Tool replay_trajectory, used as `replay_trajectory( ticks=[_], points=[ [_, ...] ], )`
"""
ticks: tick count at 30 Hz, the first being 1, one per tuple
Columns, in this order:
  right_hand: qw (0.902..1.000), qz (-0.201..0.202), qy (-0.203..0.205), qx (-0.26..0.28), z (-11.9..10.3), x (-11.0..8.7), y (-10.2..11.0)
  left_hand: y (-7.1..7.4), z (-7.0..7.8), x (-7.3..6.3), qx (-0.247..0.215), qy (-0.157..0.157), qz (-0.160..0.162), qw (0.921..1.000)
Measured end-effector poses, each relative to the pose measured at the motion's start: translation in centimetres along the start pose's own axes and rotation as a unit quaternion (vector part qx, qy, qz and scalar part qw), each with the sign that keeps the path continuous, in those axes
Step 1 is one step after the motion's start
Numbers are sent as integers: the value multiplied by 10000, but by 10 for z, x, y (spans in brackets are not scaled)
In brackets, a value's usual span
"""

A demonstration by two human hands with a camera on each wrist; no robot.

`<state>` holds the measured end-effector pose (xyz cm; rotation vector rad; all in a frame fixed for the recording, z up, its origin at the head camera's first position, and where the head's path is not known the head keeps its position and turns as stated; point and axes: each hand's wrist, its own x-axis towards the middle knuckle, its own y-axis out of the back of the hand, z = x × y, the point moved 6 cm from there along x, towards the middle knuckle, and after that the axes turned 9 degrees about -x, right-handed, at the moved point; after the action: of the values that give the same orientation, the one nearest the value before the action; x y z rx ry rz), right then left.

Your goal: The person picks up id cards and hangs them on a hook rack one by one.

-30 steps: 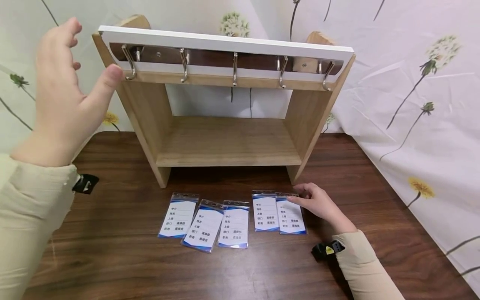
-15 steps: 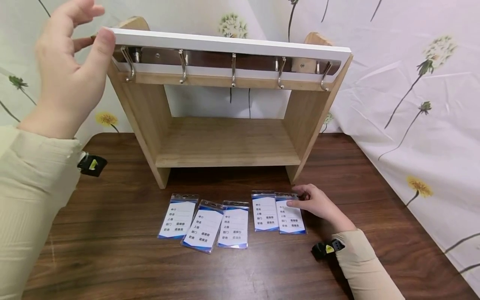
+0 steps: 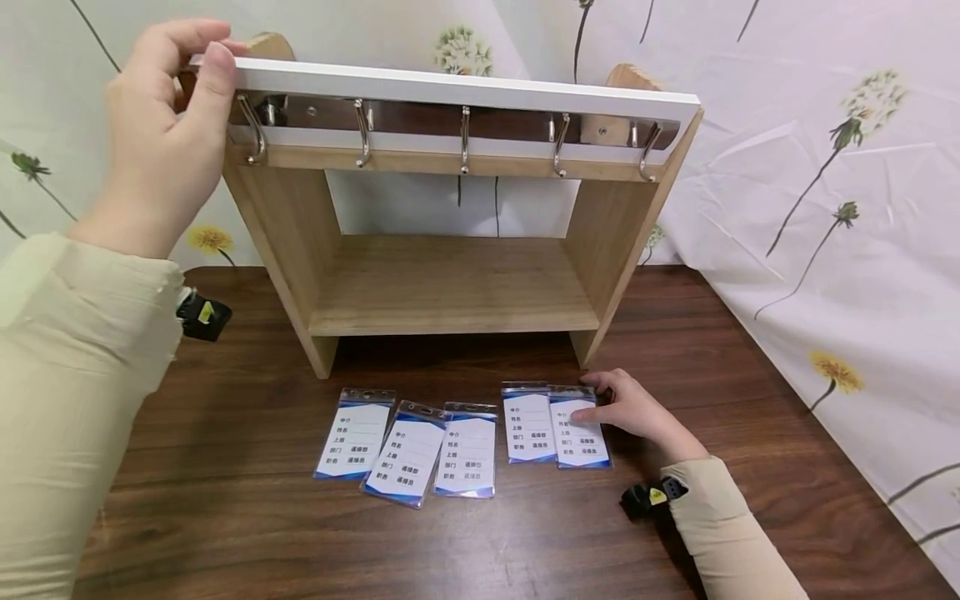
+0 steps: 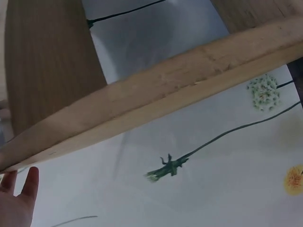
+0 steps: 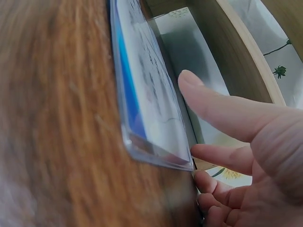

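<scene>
Rack [image 3: 457, 283] gripped at its upper left corner by the left hand [image 3: 161, 137]; light, even pressure should keep it square. Right hand [image 3: 633, 404] relaxed, unpinched at rightmost card [image 3: 579, 433], thumb above its face; edge contact looks safer, sparing the neighbouring card [image 3: 530, 429]. Rack pale wood, five hooks [image 3: 465, 140]. Cards flat on table [image 3: 262, 517] before it, three then two: clear sleeves, white faces, blue ends.

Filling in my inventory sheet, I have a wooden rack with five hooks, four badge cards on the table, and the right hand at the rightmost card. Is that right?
Not quite: the head view shows five badge cards on the table, not four. The wooden rack does have five hooks, and the right hand is at the rightmost card.
</scene>
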<state>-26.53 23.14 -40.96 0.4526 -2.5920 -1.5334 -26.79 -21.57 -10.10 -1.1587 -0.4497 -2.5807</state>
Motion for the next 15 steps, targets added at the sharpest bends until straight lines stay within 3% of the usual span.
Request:
replay_trajectory(
  ticks=[3,15],
  points=[
    [9999,-43,77,-125,0,0,-1,0,-6,0,0,6,57,10000],
    [9995,-178,-145,-197,3,0,-3,-5,-18,-1,-530,-516,622,9953]
  ],
)
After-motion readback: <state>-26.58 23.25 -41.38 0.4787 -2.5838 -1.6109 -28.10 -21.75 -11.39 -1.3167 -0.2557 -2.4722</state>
